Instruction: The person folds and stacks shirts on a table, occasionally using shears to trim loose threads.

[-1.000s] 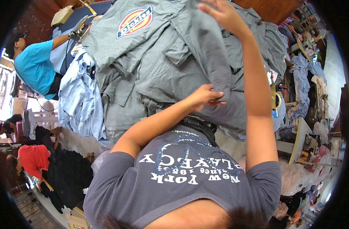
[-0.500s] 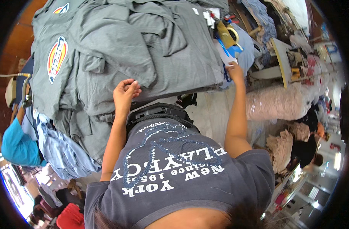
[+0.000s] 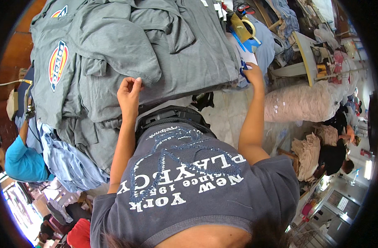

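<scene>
My left hand (image 3: 129, 96) is at the near edge of a pile of grey shirts (image 3: 209, 49), beside a loose grey sleeve (image 3: 145, 66). Its fingers are curled in toward the thumb, and whatever they may hold is hidden. At the pile's right corner, my right hand (image 3: 253, 75) is closed around the dark blue handles of scissors (image 3: 243, 68); the blades do not show clearly. White paper (image 3: 249, 57) lies just beyond that hand. Two shirts at the left bear an oval red and yellow patch (image 3: 58, 66).
A tape roll (image 3: 249, 28) and red-handled tool (image 3: 245, 8) lie beyond my right hand. To the right are a wrapped pinkish bundle (image 3: 296, 101) and a board with a yellow edge (image 3: 304, 58). A person in a turquoise top (image 3: 25, 159) is at the left, near light blue garments (image 3: 71, 161).
My right hand has taken hold of the blue-handled scissors near the white paper. My left hand's fingers have curled in more. The whole view has shifted slightly.
</scene>
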{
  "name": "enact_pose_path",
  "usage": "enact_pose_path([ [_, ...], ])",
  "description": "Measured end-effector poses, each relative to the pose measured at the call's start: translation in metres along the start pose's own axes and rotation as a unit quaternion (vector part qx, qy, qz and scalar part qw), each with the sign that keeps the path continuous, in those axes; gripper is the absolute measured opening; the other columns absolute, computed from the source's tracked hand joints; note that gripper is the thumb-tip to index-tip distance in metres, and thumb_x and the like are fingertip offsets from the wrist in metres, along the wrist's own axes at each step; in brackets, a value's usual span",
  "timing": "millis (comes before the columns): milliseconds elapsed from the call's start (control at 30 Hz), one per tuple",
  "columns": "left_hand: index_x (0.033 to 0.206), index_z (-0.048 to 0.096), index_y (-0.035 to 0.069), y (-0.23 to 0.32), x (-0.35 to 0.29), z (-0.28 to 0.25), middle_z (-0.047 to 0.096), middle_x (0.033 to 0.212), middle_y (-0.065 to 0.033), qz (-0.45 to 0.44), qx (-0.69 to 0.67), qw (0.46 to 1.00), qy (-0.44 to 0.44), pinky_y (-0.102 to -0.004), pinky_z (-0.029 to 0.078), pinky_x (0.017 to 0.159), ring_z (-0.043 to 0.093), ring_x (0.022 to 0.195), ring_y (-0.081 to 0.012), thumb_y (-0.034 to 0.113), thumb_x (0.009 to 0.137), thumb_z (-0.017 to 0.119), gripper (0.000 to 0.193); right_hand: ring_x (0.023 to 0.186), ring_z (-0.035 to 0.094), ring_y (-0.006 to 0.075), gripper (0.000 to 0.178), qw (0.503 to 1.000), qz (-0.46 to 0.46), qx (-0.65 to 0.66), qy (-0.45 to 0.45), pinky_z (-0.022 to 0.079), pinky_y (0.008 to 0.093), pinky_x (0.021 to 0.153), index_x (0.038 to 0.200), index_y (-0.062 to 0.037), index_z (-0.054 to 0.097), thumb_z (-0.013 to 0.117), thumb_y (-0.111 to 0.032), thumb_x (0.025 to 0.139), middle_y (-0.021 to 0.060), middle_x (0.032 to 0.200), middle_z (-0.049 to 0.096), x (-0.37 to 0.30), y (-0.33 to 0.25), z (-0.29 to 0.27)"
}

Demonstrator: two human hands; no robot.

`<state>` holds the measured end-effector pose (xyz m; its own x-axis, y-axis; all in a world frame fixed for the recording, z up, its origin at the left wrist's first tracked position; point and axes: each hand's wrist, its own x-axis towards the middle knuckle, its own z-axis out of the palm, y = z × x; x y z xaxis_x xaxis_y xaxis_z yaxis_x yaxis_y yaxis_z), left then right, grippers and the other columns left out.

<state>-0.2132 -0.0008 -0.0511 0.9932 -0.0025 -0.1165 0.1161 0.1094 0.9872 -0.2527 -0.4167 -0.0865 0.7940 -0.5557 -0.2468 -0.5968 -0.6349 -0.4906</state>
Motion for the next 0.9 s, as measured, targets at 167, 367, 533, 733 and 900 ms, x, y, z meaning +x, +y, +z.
enact_pose_path([
  [167,0.093,0.049,0.007,0.0,0.001,0.007,0.052,0.079,0.0014,-0.11,-0.243,0.963,-0.045,-0.0246,0.043,0.07,0.052,0.074,-0.0093,0.013,0.081,0.057,0.016,0.062,0.06,0.0164,0.053,0.943,-0.103,0.312,0.058,0.046,0.0246,0.055,0.122,-0.0026,0.04,0.059,-0.006,0.074,0.0116,0.073,0.061,-0.045,-0.034,-0.025],
  [367,0.099,0.053,-0.002,-0.011,0.002,0.013,0.06,0.093,-0.0089,-0.078,-0.043,0.991,-0.1,-0.0234,0.042,0.074,0.055,0.08,-0.0119,0.007,0.074,0.064,0.028,0.066,0.06,0.015,0.05,0.853,-0.236,0.456,-0.099,0.049,0.024,0.059,0.124,-0.0064,0.039,0.048,0.007,0.077,0.0112,0.082,0.059,-0.125,-0.111,0.008],
  [533,0.098,0.054,-0.003,0.006,-0.001,0.021,0.06,0.094,-0.0088,-0.041,-0.066,0.993,-0.088,-0.0248,0.043,0.075,0.056,0.081,-0.0129,0.004,0.075,0.062,0.025,0.081,0.062,0.016,0.043,0.889,-0.268,0.345,-0.139,0.048,0.0253,0.069,0.114,-0.0064,0.051,0.056,0.004,0.072,0.012,0.098,0.06,-0.159,-0.128,0.053],
  [733,0.092,0.055,-0.001,0.016,0.0,0.015,0.059,0.086,-0.0077,-0.13,-0.146,0.977,-0.084,-0.0268,0.045,0.073,0.056,0.077,-0.0134,0.005,0.075,0.062,0.019,0.071,0.06,0.0179,0.056,0.93,-0.324,0.162,-0.059,0.047,0.0293,0.061,0.112,-0.0108,0.05,0.073,-0.02,0.062,0.0089,0.093,0.059,-0.169,-0.129,0.064],
  [900,0.088,0.056,-0.001,0.018,0.003,0.014,0.058,0.079,-0.0065,-0.134,-0.122,0.979,-0.088,-0.0261,0.048,0.068,0.056,0.072,-0.012,0.004,0.075,0.062,0.015,0.072,0.06,0.0185,0.056,0.939,-0.308,0.143,-0.062,0.047,0.03,0.062,0.112,-0.0117,0.05,0.072,-0.024,0.063,0.0092,0.096,0.059,-0.168,-0.141,0.062],
])
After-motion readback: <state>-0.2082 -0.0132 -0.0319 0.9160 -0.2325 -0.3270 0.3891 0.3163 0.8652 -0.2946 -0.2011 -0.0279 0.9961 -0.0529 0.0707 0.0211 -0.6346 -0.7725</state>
